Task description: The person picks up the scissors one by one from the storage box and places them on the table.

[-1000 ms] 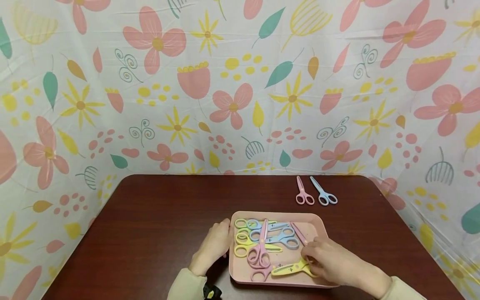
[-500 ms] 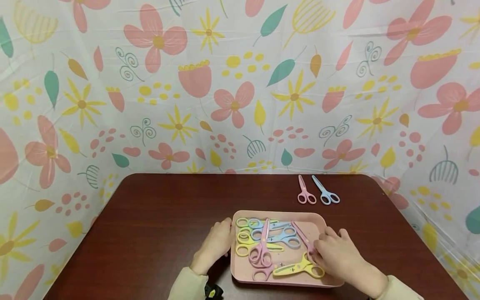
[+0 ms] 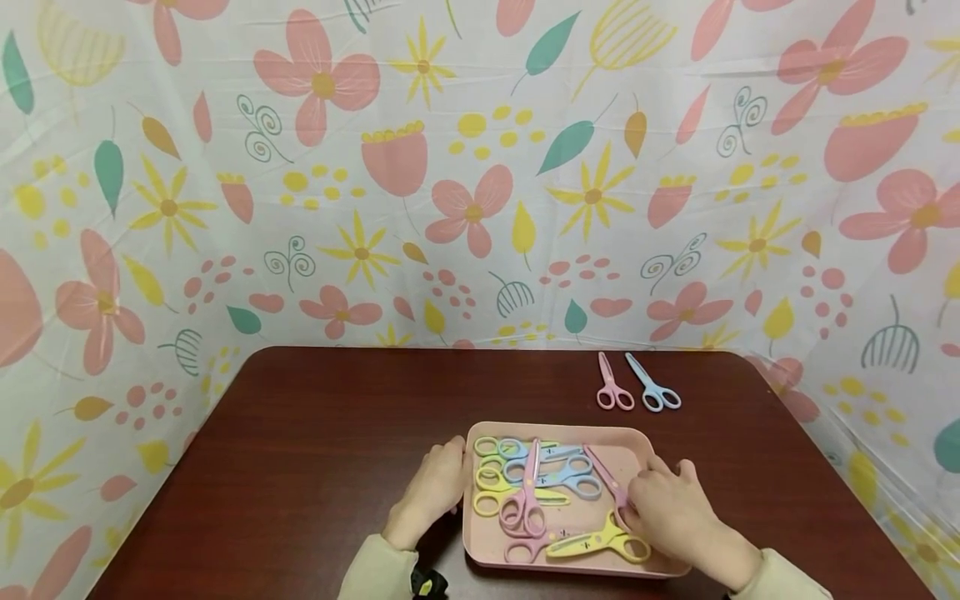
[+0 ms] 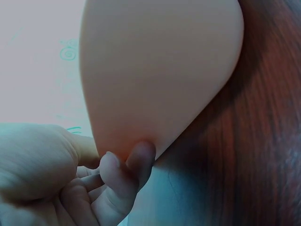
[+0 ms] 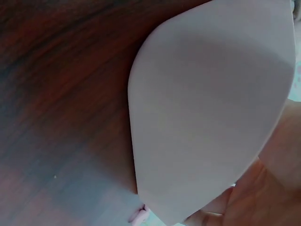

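Note:
A pink tray (image 3: 600, 570) holds several scissors in the head view. My left hand (image 3: 432, 486) grips its left side; in the left wrist view the fingertips (image 4: 141, 160) lie against the outer wall. My right hand (image 3: 670, 510) grips the right side, its fingers reaching over the rim and partly hidden. Close to that hand lie yellow scissors (image 3: 592, 542) and pink scissors (image 3: 606, 477), whose handles it partly covers. Toward the left are more pink scissors (image 3: 527, 492), blue scissors (image 3: 562, 477) and yellow scissors (image 3: 540, 495), overlapping.
At the back right of the dark wooden table (image 3: 330, 433), pink scissors (image 3: 611, 383) and blue scissors (image 3: 651, 383) lie side by side. A flower-printed cloth (image 3: 480, 167) hangs behind the table and along its sides.
My right hand has left the yellow scissors' handle inside the tray and moved right onto the tray's rim. The left hand stays on the left side.

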`<state>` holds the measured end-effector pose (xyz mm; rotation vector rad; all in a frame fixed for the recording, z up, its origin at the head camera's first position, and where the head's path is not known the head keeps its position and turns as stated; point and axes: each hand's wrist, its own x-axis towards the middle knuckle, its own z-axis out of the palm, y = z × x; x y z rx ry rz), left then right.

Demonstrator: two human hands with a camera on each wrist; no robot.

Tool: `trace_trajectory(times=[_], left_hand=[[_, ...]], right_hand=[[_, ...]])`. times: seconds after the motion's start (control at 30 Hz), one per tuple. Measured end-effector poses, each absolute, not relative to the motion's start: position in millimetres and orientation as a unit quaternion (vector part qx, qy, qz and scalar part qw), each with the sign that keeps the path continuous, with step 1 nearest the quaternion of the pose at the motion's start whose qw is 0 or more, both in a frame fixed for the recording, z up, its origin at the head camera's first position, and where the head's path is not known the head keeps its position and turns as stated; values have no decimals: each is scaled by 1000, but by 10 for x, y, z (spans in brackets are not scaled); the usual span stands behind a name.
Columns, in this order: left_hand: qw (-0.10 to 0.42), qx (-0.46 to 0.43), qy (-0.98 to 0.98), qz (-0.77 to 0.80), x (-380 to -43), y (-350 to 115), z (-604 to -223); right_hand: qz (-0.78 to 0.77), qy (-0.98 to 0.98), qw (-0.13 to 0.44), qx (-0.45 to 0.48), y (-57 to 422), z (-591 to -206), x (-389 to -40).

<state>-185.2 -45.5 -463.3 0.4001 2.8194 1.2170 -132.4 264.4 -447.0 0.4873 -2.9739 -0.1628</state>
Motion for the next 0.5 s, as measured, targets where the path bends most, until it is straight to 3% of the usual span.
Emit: trace_trajectory(times=[0.37, 0.5], left_hand=[[31, 122, 912, 390, -1847, -434, -4624], [40, 116, 910, 395, -1841, -439, -4619]], right_hand=[[-31, -988, 55, 138, 2665, -4412, -1285], [-27, -986, 78, 142, 2680, -4350, -1277]])
